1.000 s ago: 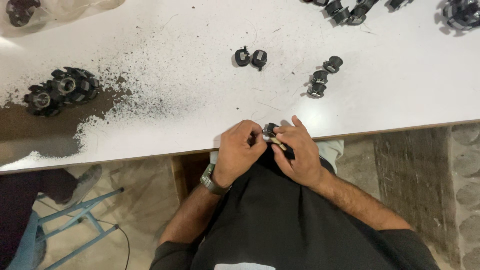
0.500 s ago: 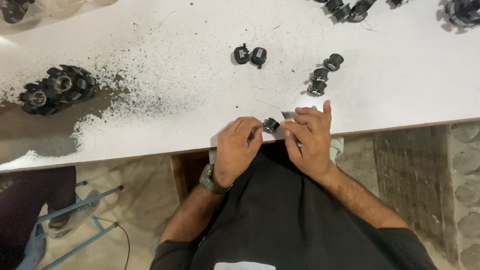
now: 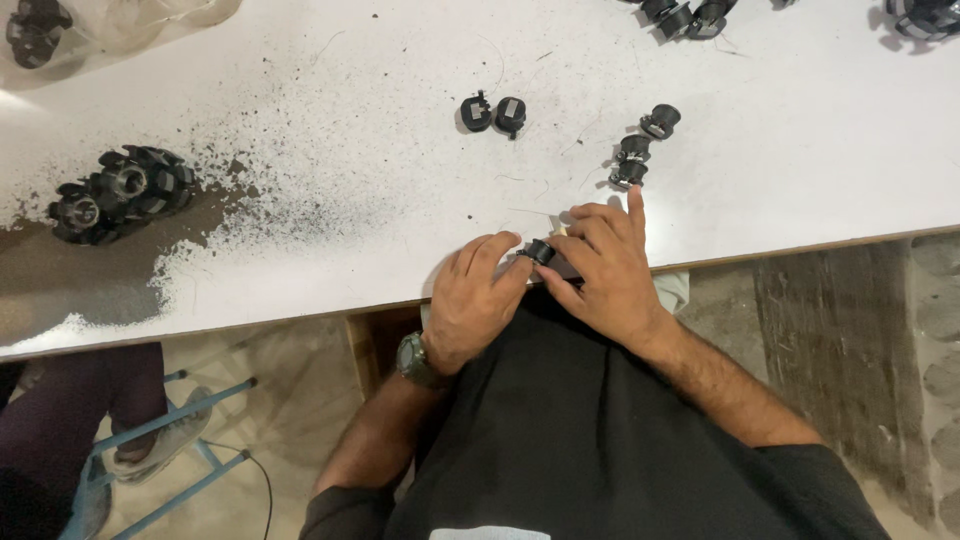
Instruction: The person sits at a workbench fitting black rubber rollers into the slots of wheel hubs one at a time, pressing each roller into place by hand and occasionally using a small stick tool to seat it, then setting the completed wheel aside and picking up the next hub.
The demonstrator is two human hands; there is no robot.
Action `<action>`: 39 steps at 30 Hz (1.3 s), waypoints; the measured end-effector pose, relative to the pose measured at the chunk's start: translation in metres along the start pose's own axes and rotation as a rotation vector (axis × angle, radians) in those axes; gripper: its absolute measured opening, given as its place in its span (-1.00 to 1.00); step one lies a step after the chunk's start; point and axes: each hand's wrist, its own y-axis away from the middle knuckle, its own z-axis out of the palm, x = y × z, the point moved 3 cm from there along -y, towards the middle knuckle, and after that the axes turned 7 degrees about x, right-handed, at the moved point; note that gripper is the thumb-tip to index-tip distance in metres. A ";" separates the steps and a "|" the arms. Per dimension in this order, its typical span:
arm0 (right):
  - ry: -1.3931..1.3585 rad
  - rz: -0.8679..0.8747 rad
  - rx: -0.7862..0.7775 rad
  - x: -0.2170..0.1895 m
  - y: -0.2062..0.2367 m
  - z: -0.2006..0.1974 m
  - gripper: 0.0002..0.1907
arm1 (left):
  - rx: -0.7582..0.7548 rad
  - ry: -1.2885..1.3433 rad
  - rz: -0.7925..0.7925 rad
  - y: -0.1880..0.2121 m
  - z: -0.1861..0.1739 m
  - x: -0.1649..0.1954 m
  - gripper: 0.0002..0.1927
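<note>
Both hands meet at the near edge of the white table. Left hand and right hand are pinched from either side onto one small black part, which sits between the fingertips right at the table edge, just above the lap. Right index finger sticks out toward the far side; other fingers are curled on the part. Watch on left wrist.

On the table beyond the right hand: three small black parts in a short line, near the fingertip. Further out, a pair of black parts side by side. Far left: a cluster of black parts sitting in a patch of dark dust. More black parts at the top right edge.
</note>
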 end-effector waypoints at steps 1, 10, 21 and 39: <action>-0.005 -0.002 -0.004 0.001 -0.001 -0.001 -0.65 | 0.002 0.028 -0.026 -0.001 -0.001 -0.001 -0.77; -0.003 0.015 0.001 0.004 0.001 -0.001 -0.65 | -0.010 -0.065 0.028 -0.001 -0.006 -0.007 -0.68; -0.009 0.028 -0.015 0.006 0.001 0.000 -0.66 | 0.016 0.009 -0.011 0.003 0.006 -0.006 -0.77; -0.018 -0.116 -0.125 0.003 -0.008 -0.008 -0.59 | -0.344 0.722 -0.820 -0.011 0.003 -0.029 -0.92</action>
